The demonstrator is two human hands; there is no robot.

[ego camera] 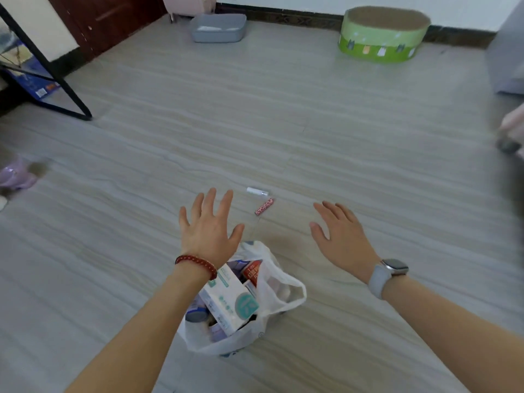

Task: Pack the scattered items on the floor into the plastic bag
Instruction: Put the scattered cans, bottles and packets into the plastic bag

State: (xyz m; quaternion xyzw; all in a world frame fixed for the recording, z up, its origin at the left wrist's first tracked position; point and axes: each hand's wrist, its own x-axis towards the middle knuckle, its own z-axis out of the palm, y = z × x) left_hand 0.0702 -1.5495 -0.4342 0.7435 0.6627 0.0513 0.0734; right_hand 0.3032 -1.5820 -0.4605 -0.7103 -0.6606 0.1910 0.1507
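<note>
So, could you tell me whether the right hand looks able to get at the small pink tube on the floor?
Probably yes. The right hand is open and holds nothing, and only bare floor lies between it and the pink tube; the plastic bag sits nearer the person, out of the way.

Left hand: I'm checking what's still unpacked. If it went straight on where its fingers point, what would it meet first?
Probably bare floor; the left hand points just left of the white tube, though depth is unclear.

My left forearm [158, 302] hides part of the plastic bag [272, 282]; a blurred purple thing [15, 174] sits at the floor's left edge.
</note>
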